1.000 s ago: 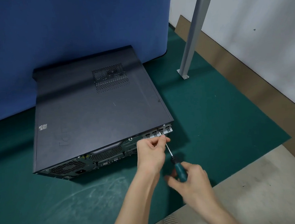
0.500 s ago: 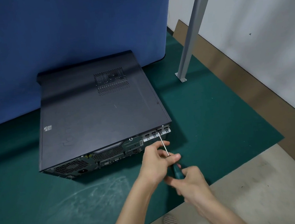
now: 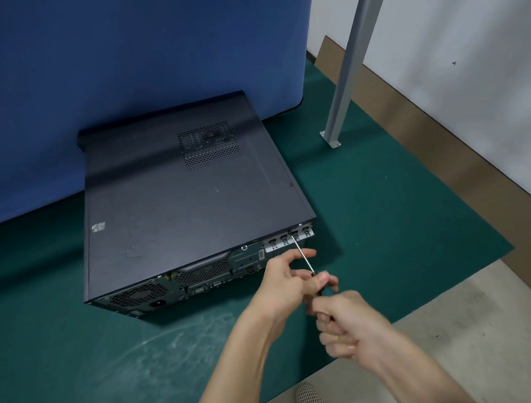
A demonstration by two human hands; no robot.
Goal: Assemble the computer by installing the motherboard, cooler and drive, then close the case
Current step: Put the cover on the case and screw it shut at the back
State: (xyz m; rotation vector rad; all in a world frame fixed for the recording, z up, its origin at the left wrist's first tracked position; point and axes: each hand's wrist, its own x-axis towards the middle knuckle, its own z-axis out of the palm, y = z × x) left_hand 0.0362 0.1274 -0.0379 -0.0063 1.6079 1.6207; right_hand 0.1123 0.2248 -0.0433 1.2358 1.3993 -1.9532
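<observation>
Case (image 3: 175, 209) lies lid-on on the mat (image 3: 79, 362), so you're prob. on the last step, screwing it shut: L hand (image 3: 284, 280) pinches the screwdriver (image 3: 302, 256) shaft, R hand (image 3: 349, 325) curls round the handle, tip at rear top edge; next, turn w/ steady pressure, kept in line.

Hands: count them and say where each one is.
2. The left hand pinches the screwdriver where shaft meets handle, by the rear of the computer case; the right hand is curled round the handle's end, nearer the camera. None looks hidden.
</observation>
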